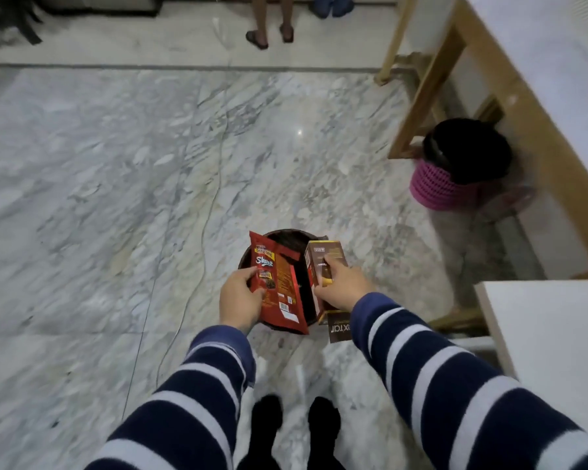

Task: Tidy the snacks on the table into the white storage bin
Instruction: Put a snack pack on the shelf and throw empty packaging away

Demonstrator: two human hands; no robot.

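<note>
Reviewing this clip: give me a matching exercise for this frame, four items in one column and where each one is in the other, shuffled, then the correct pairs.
Items
1. red snack bag
2. brown snack box
3. pink basket
4. dark round bin

Places
A. on the floor beside the wooden table leg, at the right
B. gripped by the left hand
C. on the marble floor, directly below both hands
D. gripped by the right hand

Pairs: 1-B, 2-D, 3-A, 4-C
</note>
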